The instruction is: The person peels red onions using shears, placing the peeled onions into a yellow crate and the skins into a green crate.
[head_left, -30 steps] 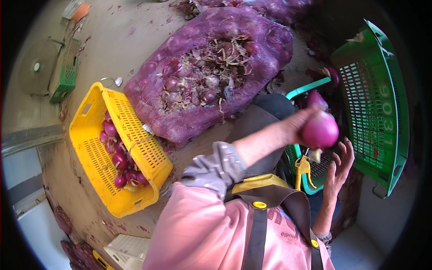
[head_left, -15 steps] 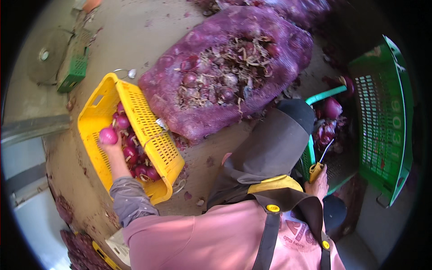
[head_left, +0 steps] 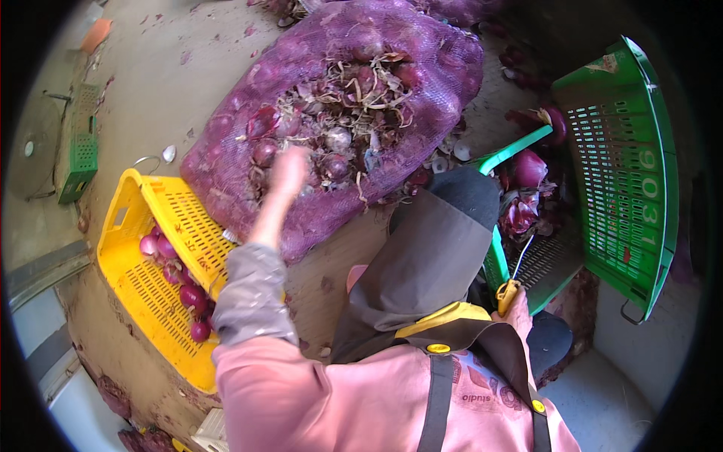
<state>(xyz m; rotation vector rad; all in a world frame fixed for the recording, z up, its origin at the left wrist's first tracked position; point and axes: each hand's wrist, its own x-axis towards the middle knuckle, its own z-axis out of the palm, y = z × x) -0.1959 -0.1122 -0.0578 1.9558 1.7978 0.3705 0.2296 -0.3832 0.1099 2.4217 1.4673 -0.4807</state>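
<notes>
My left hand [head_left: 290, 169], smeared by motion, is over the opening of a large purple mesh sack [head_left: 218, 147] of red onions [head_left: 335, 167] with dry roots and loose skins. Its fingertips cannot be made out. Low on the right, my right hand [head_left: 518, 315] is closed round the yellow handle of a small, thin-bladed knife [head_left: 509, 294]. The blade points up over a green crate [head_left: 493, 264] holding onion skins and waste. Left of the sack, a tilted yellow crate [head_left: 132, 282] contains several peeled-looking red onions [head_left: 193, 298].
At the right stands a tall green perforated crate [head_left: 621, 188]. My bent knee [head_left: 459, 200] is between the sack and the green crate. A small green crate [head_left: 77, 154] lies far left. Skin scraps are scattered over the floor [head_left: 166, 90].
My left hand has left the yellow crate, where it held an onion, and swung right to the sack. The onion is no longer in view in it. The right hand still holds the knife.
</notes>
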